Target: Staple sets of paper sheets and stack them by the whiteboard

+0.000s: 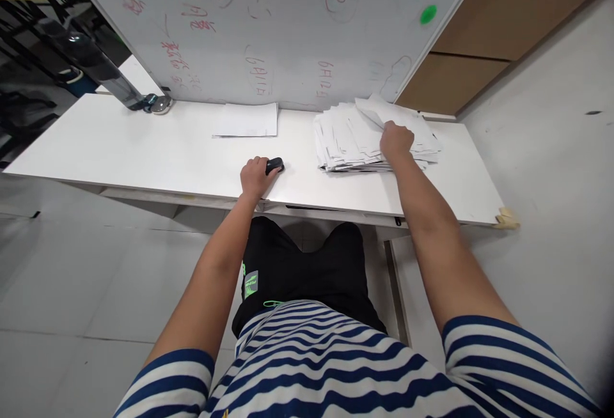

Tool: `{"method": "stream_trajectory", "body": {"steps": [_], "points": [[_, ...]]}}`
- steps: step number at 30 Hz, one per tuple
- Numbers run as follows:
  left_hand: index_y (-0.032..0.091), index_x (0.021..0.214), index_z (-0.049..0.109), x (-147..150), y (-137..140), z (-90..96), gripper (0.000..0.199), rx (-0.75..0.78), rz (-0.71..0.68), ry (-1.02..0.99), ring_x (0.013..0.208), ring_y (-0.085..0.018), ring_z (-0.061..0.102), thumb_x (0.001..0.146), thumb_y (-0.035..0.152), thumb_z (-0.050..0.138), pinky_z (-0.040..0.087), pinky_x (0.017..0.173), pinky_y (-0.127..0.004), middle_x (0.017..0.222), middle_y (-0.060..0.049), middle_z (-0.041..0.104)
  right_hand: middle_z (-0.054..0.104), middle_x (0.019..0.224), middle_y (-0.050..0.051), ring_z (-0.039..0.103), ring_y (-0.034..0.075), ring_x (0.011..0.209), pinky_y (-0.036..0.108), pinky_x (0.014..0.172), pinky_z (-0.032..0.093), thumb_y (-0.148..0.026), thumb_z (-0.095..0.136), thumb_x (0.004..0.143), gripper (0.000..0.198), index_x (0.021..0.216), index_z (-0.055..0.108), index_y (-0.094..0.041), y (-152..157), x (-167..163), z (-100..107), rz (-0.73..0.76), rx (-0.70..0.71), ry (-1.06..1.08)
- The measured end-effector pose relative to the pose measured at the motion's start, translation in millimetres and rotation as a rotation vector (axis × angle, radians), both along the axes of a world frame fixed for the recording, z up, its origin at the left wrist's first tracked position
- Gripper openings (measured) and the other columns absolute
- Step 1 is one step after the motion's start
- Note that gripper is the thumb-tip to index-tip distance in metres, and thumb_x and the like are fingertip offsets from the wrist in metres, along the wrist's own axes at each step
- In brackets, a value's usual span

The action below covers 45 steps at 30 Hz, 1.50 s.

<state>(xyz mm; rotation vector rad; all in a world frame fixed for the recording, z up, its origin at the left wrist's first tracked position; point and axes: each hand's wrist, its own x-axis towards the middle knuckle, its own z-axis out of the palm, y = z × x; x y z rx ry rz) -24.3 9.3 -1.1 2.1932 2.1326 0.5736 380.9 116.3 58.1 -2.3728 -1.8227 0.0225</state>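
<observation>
Nearest you, just past the front edge of the white desk (144,149), your left hand (255,178) is closed around a small black object (275,165), perhaps a stapler; its front end shows beyond the thumb and fingers, and the rest is covered by your grip. Well to the right of that grip and a little farther off, your right hand (397,140) is closed at the edge of a loose sheet (371,112), seemingly pinching it, though the fingertips are hidden. The sheet lies at the top of an uneven pile of papers (336,143), which spreads beneath your right hand and to both sides of it. To take hold of this sheet well, you would do best to feel that only one layer is between your fingers and to lift gently, since the loose layers could slide or crease. Beyond your left hand, apart from the pile, lies a neater stack of paper (247,121). Farthest ahead of both hands stands a whiteboard (288,34) with red writing.
</observation>
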Motion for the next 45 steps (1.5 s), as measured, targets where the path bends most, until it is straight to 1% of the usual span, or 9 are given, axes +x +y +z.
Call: {"method": "stream_trajectory", "body": {"steps": [7, 11, 17, 24, 27, 29, 33, 36, 45], "points": [[0.024, 0.112, 0.064, -1, 3, -3.5, 0.04, 0.033, 0.002, 0.029, 0.107, -0.032, 0.059, 0.096, 0.058, 0.053, 0.044, 0.083, -0.04, 0.113, -0.015, 0.069, 0.066, 0.109, 0.03, 0.065, 0.041, 0.112, 0.055, 0.094, 0.046, -0.024, 0.035, 0.103, 0.041, 0.127, 0.06, -0.002, 7, 6, -4, -0.022, 0.042, 0.047], [0.021, 0.11, 0.065, -3, 4, -7.6, 0.04, 0.078, -0.014, 0.028, 0.104, -0.032, 0.06, 0.096, 0.057, 0.055, 0.043, 0.079, -0.039, 0.11, -0.015, 0.069, 0.067, 0.105, 0.026, 0.067, 0.038, 0.108, 0.054, 0.095, 0.048, -0.027, 0.041, 0.103, 0.035, 0.12, 0.061, -0.005, 8, 10, -7, -0.18, 0.173, 0.141], [0.02, 0.108, 0.066, -2, 6, -10.1, 0.036, 0.091, -0.017, -0.024, 0.105, -0.033, 0.059, 0.094, 0.053, 0.06, 0.042, 0.081, -0.04, 0.109, -0.016, 0.068, 0.067, 0.089, 0.014, 0.067, 0.031, 0.092, 0.047, 0.088, 0.048, -0.03, 0.039, 0.102, 0.025, 0.099, 0.059, -0.017, -35, 5, -1, -0.233, 0.42, 0.307], [0.02, 0.119, 0.064, -5, 4, -2.1, 0.049, 0.19, -0.065, -0.171, 0.123, -0.039, 0.055, 0.086, 0.054, 0.069, 0.038, 0.103, -0.05, 0.125, -0.02, 0.066, 0.07, 0.079, 0.007, 0.064, 0.023, 0.076, 0.032, 0.074, 0.044, -0.039, 0.042, 0.099, 0.026, 0.081, 0.052, -0.023, -146, -33, -25, -0.023, 0.533, 0.404], [0.02, 0.121, 0.063, 12, -19, 7.7, 0.052, 0.261, -0.149, -0.335, 0.14, -0.039, 0.045, 0.085, 0.056, 0.068, 0.029, 0.116, -0.053, 0.139, -0.019, 0.061, 0.069, 0.07, 0.007, 0.063, 0.022, 0.069, 0.03, 0.067, 0.042, -0.037, 0.046, 0.097, 0.025, 0.081, 0.058, -0.022, -183, -55, -45, 0.173, 0.515, 0.266], [0.021, 0.115, 0.065, 36, -44, 12.6, 0.047, 0.177, -0.189, -0.542, 0.136, -0.036, 0.05, 0.089, 0.059, 0.062, 0.031, 0.116, -0.052, 0.133, -0.017, 0.065, 0.07, 0.069, 0.008, 0.065, 0.022, 0.068, 0.031, 0.068, 0.043, -0.033, 0.047, 0.097, 0.025, 0.082, 0.063, -0.02, -203, -69, -58, 0.368, 0.511, 0.166], [0.02, 0.113, 0.06, 83, -99, 14.5, 0.062, -0.315, 0.097, -1.252, 0.101, -0.028, 0.07, 0.093, 0.077, 0.043, 0.055, 0.087, -0.041, 0.116, -0.016, 0.073, 0.08, 0.095, 0.01, 0.074, 0.022, 0.089, 0.033, 0.078, 0.049, -0.025, 0.046, 0.101, 0.025, 0.096, 0.07, -0.018, -232, -94, -77, 0.709, 0.551, 0.107], [0.019, 0.106, 0.062, 93, -123, 13.7, 0.061, -0.539, 0.195, -1.552, 0.084, -0.023, 0.072, 0.088, 0.076, 0.054, 0.057, 0.069, -0.033, 0.1, -0.012, 0.074, 0.079, 0.114, 0.01, 0.072, 0.022, 0.109, 0.034, 0.088, 0.051, -0.022, 0.048, 0.102, 0.023, 0.101, 0.071, -0.018, -246, -105, -88, 0.843, 0.557, 0.11], [0.015, 0.083, 0.064, 66, -126, 0.9, 0.017, -0.527, 0.312, -1.535, 0.058, -0.01, 0.064, 0.081, 0.029, 0.075, 0.055, 0.054, -0.022, 0.071, 0.0, 0.064, 0.078, 0.119, 0.01, 0.071, 0.024, 0.115, 0.039, 0.093, 0.051, -0.02, 0.051, 0.101, 0.021, 0.103, 0.071, -0.018, -262, -101, -106, 0.935, 0.509, 0.125]]}}
